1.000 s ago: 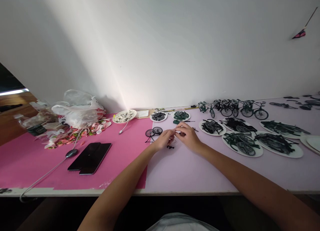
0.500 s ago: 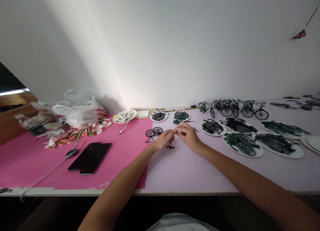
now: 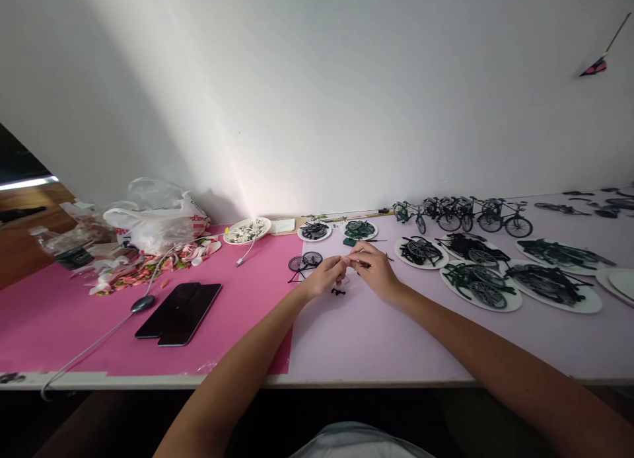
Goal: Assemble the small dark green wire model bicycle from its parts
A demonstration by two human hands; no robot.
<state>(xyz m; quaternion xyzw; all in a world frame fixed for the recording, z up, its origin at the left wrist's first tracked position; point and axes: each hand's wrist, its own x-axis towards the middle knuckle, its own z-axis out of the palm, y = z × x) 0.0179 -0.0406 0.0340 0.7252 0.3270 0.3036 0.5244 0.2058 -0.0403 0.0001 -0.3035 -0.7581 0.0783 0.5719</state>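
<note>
My left hand and my right hand meet fingertip to fingertip above the lilac table surface. Both are closed in a pinch; whatever lies between the fingers is too small or hidden to make out. Just left of my left hand lie dark toy bicycle wheels with thin black parts beside them. A small black piece rests on the table below my fingers. Behind my right hand, a small dark green block and a thin dark rod are partly covered.
White plates of bicycle parts spread to the right, with assembled toy bicycles standing behind. Two small plates and a plate of white pieces sit near the wall. Leftward are two black phones, a cable puck and a plastic bag.
Both hands stay in the same place, pinched together. Only a very slight shift of the fingers shows.
</note>
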